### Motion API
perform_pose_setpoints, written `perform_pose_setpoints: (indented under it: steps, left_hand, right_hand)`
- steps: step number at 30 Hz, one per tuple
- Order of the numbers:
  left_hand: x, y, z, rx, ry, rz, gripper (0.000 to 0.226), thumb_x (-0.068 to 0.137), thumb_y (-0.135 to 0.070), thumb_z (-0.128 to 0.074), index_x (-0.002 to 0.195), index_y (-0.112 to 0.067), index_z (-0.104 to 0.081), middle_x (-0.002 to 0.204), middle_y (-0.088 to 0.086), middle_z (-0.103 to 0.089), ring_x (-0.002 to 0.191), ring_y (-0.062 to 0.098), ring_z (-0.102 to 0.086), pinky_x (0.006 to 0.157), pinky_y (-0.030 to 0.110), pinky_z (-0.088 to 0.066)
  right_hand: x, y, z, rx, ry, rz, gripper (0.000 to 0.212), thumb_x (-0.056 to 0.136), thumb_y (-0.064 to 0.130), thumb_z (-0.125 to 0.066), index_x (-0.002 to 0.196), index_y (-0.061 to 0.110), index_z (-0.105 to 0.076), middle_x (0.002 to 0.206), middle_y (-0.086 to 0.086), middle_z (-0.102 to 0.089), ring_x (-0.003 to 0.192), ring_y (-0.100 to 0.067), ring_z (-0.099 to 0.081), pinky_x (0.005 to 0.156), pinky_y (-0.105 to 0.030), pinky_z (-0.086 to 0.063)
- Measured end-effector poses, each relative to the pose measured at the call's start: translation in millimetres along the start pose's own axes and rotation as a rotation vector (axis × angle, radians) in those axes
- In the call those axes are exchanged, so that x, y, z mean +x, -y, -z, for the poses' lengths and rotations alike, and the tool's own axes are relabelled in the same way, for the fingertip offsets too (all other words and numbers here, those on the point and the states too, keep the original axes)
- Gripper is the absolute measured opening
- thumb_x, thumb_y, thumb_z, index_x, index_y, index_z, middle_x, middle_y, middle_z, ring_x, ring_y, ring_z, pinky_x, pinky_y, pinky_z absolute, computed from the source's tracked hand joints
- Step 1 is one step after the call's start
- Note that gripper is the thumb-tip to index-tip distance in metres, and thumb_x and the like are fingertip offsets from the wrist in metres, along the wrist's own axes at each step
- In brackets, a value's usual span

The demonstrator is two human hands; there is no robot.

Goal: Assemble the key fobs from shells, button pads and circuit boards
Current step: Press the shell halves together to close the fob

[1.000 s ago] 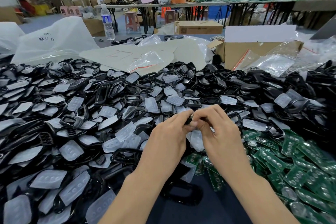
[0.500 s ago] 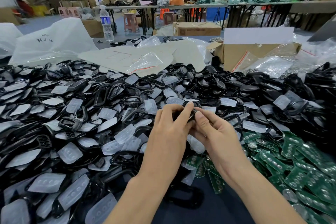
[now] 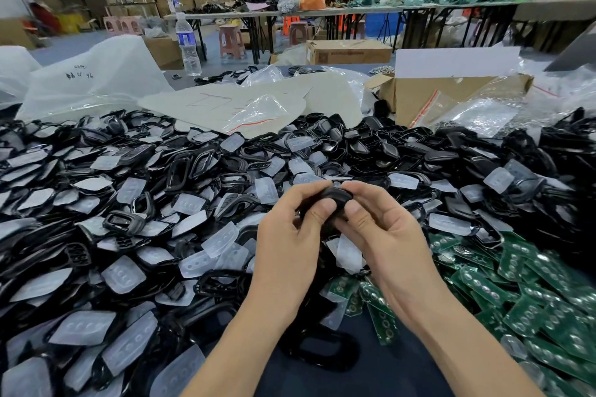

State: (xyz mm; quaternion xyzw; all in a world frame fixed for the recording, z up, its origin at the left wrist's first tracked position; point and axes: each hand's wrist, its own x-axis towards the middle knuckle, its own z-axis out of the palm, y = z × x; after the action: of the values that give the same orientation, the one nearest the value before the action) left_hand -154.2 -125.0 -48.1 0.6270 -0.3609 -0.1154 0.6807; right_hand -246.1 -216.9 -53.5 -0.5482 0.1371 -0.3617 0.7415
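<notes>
A black key fob shell (image 3: 335,200) is held in front of me over the table, gripped from both sides. My left hand (image 3: 290,235) has its thumb on the shell's left face and fingers curled behind it. My right hand (image 3: 383,232) presses its thumb on the right part, fingers wrapped over the top. Most of the shell is hidden by the fingers. A large heap of black shells (image 3: 200,167) mixed with translucent button pads (image 3: 124,274) covers the table. Green circuit boards (image 3: 529,300) lie piled at the right.
An open cardboard box (image 3: 451,93) with plastic bags stands at the back right. White plastic bags (image 3: 90,74) and a water bottle (image 3: 187,45) are at the back left. Flat beige sheets (image 3: 245,100) lie behind the heap. Tables and stools stand farther off.
Both hands have turned the shell so the thumbs now press its near face, and the hands have drawn a little closer to me.
</notes>
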Motion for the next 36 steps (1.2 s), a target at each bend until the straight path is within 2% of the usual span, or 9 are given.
perform_pose_setpoints:
  steps: [3,6,11,15,17,23,26,30,36]
  left_hand:
    - [0,-2,-1,-0.035,0.013,-0.007,0.027,0.097,-0.006,-0.062,0.102,-0.031,-0.07,0.1,-0.015,-0.074,0.096,0.004,-0.069,0.085,0.023,-0.055]
    - [-1,-2,-2,-0.084,0.067,-0.013,0.021,0.098,-0.003,-0.059,0.105,-0.02,-0.067,0.102,-0.005,-0.073,0.1,0.012,-0.069,0.088,0.029,-0.057]
    - [-3,-5,-1,-0.085,0.12,-0.048,0.016,0.1,-0.011,-0.06,0.111,-0.019,-0.069,0.105,-0.01,-0.073,0.103,0.005,-0.067,0.086,0.015,-0.05]
    - [-4,-5,-1,-0.097,0.128,-0.055,0.019,0.1,-0.011,-0.059,0.113,-0.02,-0.07,0.11,-0.008,-0.073,0.11,0.008,-0.066,0.092,0.019,-0.051]
    - [-4,-5,-1,-0.108,0.126,-0.062,0.02,0.1,-0.008,-0.059,0.111,-0.021,-0.071,0.109,-0.009,-0.073,0.109,0.008,-0.067,0.09,0.017,-0.051]
    - [-5,-6,-2,-0.107,0.057,-0.109,0.027,0.098,0.0,-0.06,0.105,-0.022,-0.073,0.104,-0.011,-0.075,0.104,0.008,-0.069,0.085,0.013,-0.05]
    - [-5,-5,-2,-0.096,0.045,-0.123,0.027,0.098,0.002,-0.059,0.103,-0.021,-0.073,0.103,-0.011,-0.076,0.104,0.008,-0.069,0.084,0.013,-0.05]
    - [-5,-4,-2,-0.08,0.038,-0.122,0.029,0.097,0.003,-0.059,0.101,-0.023,-0.073,0.1,-0.01,-0.076,0.1,0.011,-0.07,0.084,0.015,-0.051]
    - [-7,-3,-1,-0.014,0.014,-0.131,0.032,0.096,0.002,-0.06,0.099,-0.027,-0.073,0.098,-0.012,-0.075,0.096,0.012,-0.071,0.081,0.016,-0.053]
  right_hand:
    - [-1,1,0,-0.111,-0.017,0.063,0.015,0.086,0.022,-0.068,0.099,0.027,-0.073,0.108,0.002,-0.077,0.105,-0.014,-0.071,0.088,-0.02,-0.055]
    - [-2,1,-1,-0.126,-0.046,0.108,0.014,0.092,0.009,-0.067,0.101,0.019,-0.069,0.104,0.004,-0.077,0.1,-0.01,-0.072,0.084,-0.017,-0.054]
    - [-4,4,-1,-0.196,-0.055,0.156,0.026,0.094,0.005,-0.067,0.095,0.03,-0.072,0.107,0.006,-0.076,0.104,-0.009,-0.071,0.088,-0.017,-0.053]
    - [-5,6,-2,-0.242,-0.05,0.183,0.035,0.093,0.004,-0.068,0.091,0.039,-0.073,0.105,0.012,-0.076,0.104,-0.003,-0.069,0.086,-0.011,-0.051]
    - [-6,7,-3,-0.248,-0.047,0.189,0.036,0.093,0.004,-0.068,0.091,0.04,-0.073,0.105,0.013,-0.076,0.105,-0.003,-0.069,0.086,-0.011,-0.05]
    - [-7,4,-4,-0.244,-0.054,0.21,0.026,0.092,0.011,-0.072,0.093,0.037,-0.069,0.104,0.01,-0.074,0.104,-0.007,-0.069,0.086,-0.015,-0.052]
    - [-10,1,-5,-0.321,-0.071,0.255,0.018,0.09,0.024,-0.072,0.092,0.041,-0.064,0.102,0.013,-0.072,0.104,-0.009,-0.069,0.088,-0.019,-0.053]
    - [-10,2,-5,-0.49,-0.092,0.337,0.018,0.091,0.032,-0.067,0.091,0.048,-0.061,0.099,0.02,-0.07,0.102,-0.001,-0.068,0.078,-0.01,-0.049]
    - [-8,-2,-1,-0.574,-0.106,0.382,0.016,0.092,0.026,-0.065,0.092,0.042,-0.06,0.097,0.018,-0.07,0.097,-0.003,-0.069,0.076,-0.009,-0.047]
